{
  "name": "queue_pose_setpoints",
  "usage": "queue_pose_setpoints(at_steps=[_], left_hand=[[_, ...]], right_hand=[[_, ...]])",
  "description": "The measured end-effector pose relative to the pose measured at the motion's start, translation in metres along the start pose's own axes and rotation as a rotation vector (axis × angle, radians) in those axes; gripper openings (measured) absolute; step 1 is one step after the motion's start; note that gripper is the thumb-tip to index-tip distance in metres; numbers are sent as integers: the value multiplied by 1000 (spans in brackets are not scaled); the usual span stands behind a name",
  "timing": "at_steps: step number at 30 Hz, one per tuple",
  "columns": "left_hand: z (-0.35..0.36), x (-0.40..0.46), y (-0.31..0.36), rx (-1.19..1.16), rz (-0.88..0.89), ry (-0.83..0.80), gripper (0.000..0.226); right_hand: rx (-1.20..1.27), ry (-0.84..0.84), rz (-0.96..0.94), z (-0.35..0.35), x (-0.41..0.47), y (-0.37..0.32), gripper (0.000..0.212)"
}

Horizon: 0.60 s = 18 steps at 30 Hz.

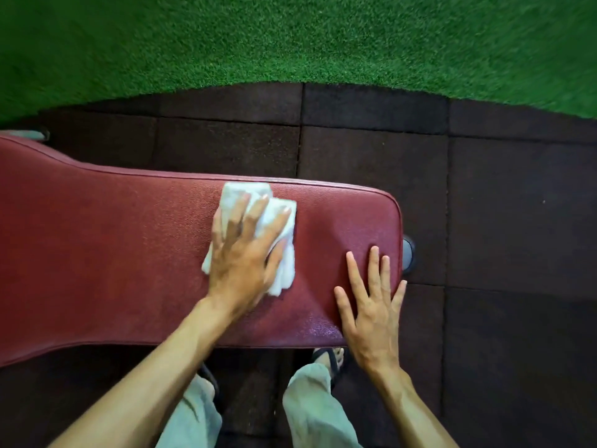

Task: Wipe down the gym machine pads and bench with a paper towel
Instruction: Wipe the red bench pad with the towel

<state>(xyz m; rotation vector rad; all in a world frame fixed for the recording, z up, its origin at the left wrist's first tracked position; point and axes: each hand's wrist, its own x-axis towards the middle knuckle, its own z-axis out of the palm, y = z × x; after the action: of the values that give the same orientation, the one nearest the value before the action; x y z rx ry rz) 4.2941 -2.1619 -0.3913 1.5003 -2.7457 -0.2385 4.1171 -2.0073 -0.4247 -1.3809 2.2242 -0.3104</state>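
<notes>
The left hand [240, 253] presses flat on a folded white paper towel [258, 227] on the red bench [113, 247], fingers spread. The right hand [371, 305] rests open nearby. Wiping is probably mid-stroke; next, rub toward the end.

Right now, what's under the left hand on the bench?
A folded white paper towel lies under the left hand, flat on the red bench. The towel's middle is covered.

White paper towel [277, 218] flat on red bench [113, 253]
</notes>
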Motion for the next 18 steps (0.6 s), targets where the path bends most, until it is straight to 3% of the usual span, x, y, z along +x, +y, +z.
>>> queue_pose_setpoints(at_steps=[3,8,13,18], left_hand=[[11,18,41,3,-22,-21,49],[13,-34,77,-12,100,-112,53],[-8,-33,32,-45,158,-46,52],[0,-32,-28,41,6,-74,55]], right_hand=[[62,-29,-34,-5,-1,5,58],[231,-30,-79,-19,-3,19,55],[438,89,-1,-34,-9,-10,56],[225,159,23,-5,3,-89,64]])
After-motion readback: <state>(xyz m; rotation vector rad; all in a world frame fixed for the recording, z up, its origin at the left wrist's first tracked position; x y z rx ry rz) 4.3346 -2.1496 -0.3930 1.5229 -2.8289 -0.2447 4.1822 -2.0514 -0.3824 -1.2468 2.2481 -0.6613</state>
